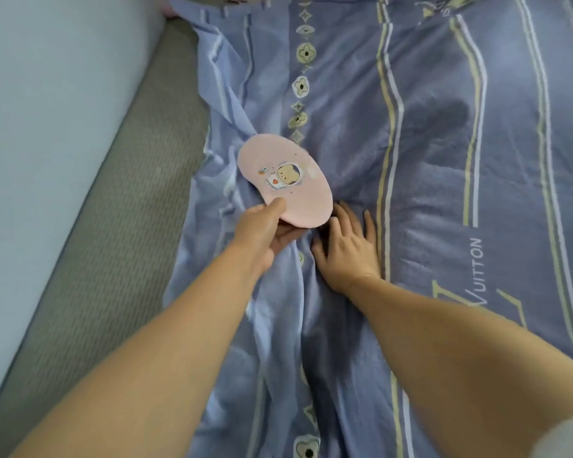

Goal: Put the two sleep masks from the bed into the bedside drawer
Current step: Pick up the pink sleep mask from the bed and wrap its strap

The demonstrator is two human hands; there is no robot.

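Observation:
A pink sleep mask [288, 180] with a small cartoon astronaut print is held just above the blue quilt [444, 143]. My left hand [265, 229] grips its near end, thumb on top and fingers underneath. My right hand [348, 246] lies flat on the quilt just right of the mask, fingers spread, holding nothing. A dark patch [444, 117] shows on the quilt further right; whether it is a second mask I cannot tell. The bedside drawer is out of view.
The quilt is rumpled, with pale stripes and flower prints. A grey mattress edge [129, 180] runs along the left side, and a light blue wall [47, 110] stands beyond it.

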